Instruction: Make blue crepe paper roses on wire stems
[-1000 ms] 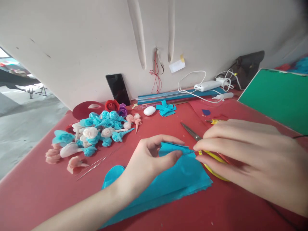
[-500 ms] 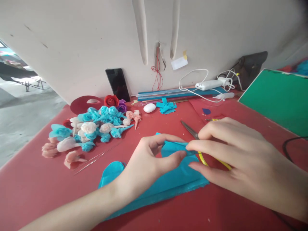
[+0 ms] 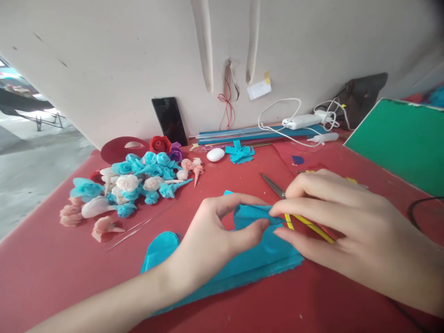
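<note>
A small folded piece of blue crepe paper [image 3: 252, 213] is pinched between the thumb and fingers of my left hand [image 3: 222, 231]. My right hand [image 3: 333, 222] has its fingertips round the narrow right end of the same piece. A thin dark strand, thread or wire, shows by that end. Beneath both hands lies a larger blue crepe paper sheet [image 3: 222, 282] on the red table, with a rounded blue piece [image 3: 161, 247] at its left. Scissors with yellow handles [image 3: 275, 186] lie behind and partly under my right hand.
Several crepe paper flowers [image 3: 128, 183] are heaped at the left, near thin wires [image 3: 135, 231]. Behind stand a phone [image 3: 169, 121], a white egg-shaped object [image 3: 215, 155] and blue paper strips [image 3: 239, 152]. A white power strip [image 3: 301, 121] and a green board [image 3: 398, 143] are at the right.
My right fingertips have shifted slightly at the paper's narrow end, and the piece has turned a little. Both hands otherwise stay in place.
</note>
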{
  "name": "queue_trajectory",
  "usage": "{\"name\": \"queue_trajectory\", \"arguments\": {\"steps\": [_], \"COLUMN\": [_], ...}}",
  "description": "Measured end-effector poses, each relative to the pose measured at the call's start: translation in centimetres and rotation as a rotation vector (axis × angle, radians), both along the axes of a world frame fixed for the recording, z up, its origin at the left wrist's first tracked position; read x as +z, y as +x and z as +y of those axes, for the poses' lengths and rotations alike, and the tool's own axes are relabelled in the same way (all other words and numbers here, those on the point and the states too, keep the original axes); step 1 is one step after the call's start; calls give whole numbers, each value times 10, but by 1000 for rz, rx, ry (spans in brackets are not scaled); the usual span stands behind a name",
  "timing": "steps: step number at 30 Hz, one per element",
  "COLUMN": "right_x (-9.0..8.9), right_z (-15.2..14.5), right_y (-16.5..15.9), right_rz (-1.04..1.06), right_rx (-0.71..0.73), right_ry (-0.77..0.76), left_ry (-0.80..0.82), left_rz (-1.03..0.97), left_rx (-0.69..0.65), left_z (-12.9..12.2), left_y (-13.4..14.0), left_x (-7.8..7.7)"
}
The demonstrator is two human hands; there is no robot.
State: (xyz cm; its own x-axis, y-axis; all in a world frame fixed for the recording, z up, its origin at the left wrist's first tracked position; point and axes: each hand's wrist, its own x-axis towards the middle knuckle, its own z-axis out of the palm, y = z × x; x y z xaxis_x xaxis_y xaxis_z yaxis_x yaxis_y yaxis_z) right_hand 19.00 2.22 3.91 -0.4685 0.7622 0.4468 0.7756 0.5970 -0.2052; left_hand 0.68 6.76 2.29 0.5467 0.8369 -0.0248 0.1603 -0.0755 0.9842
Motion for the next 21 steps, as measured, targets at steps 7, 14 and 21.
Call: {"name": "queue_trajectory", "arguments": {"steps": [7,14,21], "right_x": [3,1,2], "right_z": [2,3,4], "right_y": [-5,-7,-9], "right_rz": [117,98,130], "right_rx": [1,-14,-47], "right_ry": [10,69,65], "left_ry": [39,54,98], "left_rz": [52,87,121], "left_rx": [7,1,19], "left_z": [-2,-3,1], "left_y": [2,1,0], "left_x": [1,4,2]}}
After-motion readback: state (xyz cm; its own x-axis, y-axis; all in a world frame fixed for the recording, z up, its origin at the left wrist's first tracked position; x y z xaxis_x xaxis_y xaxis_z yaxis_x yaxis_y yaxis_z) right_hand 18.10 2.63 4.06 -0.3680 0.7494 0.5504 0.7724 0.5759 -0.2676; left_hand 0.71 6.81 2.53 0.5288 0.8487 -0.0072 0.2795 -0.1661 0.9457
